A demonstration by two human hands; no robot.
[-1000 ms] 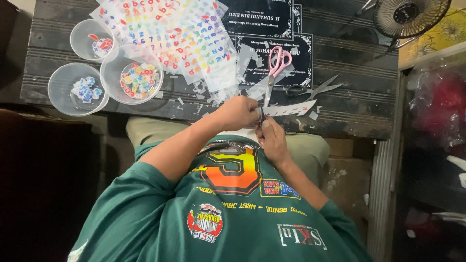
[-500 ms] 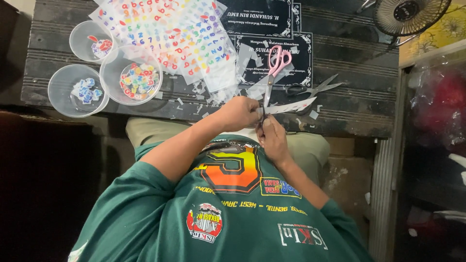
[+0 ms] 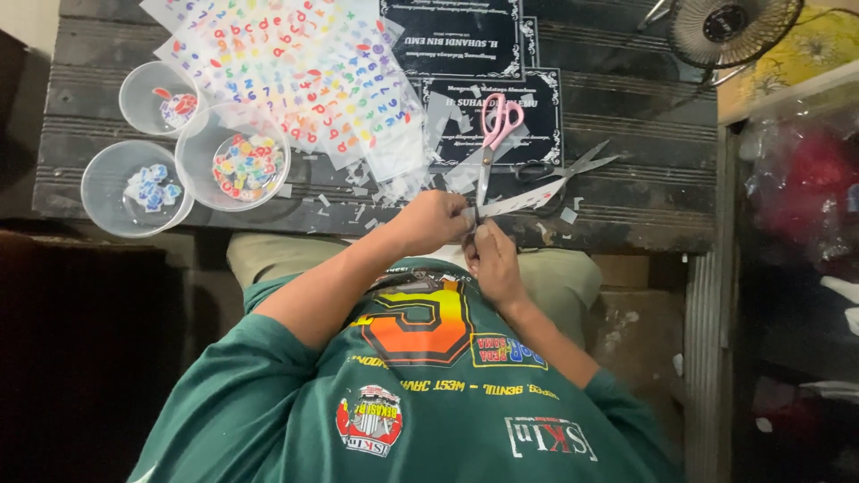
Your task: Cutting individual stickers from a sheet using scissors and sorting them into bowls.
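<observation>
Pinching a thin white sticker strip (image 3: 523,199) at the table's (image 3: 644,107) near edge, my left hand (image 3: 434,224) and right hand (image 3: 490,259) close on it. Pink scissors (image 3: 492,143) lie at twelve o'clock; three clear cups (image 3: 134,188) of cut stickers sit at ten o'clock.

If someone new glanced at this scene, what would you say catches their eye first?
Most likely the sheets of bright letter and number stickers fanned across the dark table, with three clear tubs of coloured pieces to their left. Next come the left hand and right hand at the table's near edge, pinching a thin white strip, just below pink-handled scissors.
</observation>
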